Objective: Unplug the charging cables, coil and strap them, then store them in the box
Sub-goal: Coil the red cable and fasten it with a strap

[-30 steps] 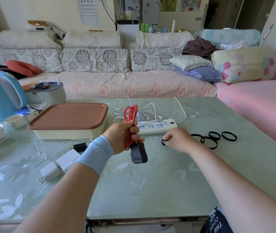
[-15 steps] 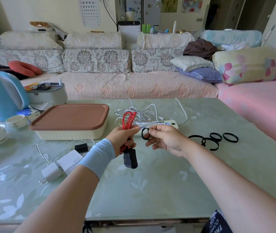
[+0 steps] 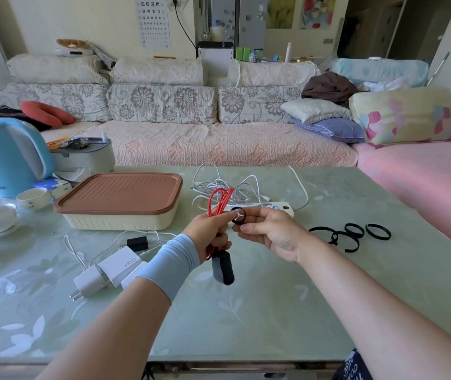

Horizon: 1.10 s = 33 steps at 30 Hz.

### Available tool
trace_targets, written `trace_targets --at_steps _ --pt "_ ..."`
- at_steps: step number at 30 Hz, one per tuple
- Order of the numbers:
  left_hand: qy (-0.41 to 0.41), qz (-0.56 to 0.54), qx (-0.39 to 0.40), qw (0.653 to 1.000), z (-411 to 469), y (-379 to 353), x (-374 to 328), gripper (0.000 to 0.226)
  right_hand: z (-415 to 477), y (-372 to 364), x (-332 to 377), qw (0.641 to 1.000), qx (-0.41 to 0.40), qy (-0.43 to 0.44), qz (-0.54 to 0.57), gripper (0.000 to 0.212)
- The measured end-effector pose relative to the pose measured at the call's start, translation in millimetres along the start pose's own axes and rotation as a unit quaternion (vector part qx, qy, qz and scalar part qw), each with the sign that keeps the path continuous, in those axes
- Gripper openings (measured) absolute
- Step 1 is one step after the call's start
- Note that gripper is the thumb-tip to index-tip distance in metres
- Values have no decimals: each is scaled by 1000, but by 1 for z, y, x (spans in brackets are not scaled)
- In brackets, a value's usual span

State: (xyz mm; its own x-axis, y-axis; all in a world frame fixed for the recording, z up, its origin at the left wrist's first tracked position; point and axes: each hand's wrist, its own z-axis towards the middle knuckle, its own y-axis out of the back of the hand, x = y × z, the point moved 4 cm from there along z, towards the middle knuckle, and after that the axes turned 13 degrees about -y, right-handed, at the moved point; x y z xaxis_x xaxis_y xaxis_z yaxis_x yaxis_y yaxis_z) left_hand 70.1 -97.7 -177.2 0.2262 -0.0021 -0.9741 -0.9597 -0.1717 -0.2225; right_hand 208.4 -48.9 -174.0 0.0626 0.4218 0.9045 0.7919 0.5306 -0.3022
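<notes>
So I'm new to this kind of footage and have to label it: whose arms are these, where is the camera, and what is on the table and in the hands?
There is no machine here. These are a person's two bare hands, filmed by one wide-angle camera worn on the head, looking forward and down. The left hand grips a coiled red cable, with a black plug dangling below. The right hand pinches a small black strap loop beside it. On the green table lie a closed box with a brown lid, a power strip with tangled white cables, white chargers and spare black straps.
</notes>
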Motion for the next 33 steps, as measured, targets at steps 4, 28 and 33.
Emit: trace_targets --at_steps 4,28,33 --pt "61 -120 -24 991 2 -4 6 23 -1 2 8 991 -101 55 -63 22" --pt "-115 153 -50 980 1 9 -17 14 -12 -1 25 952 -145 159 -216 47" --pt "-127 265 4 956 -5 -1 -18 8 -10 -1 22 979 -115 119 -123 54"
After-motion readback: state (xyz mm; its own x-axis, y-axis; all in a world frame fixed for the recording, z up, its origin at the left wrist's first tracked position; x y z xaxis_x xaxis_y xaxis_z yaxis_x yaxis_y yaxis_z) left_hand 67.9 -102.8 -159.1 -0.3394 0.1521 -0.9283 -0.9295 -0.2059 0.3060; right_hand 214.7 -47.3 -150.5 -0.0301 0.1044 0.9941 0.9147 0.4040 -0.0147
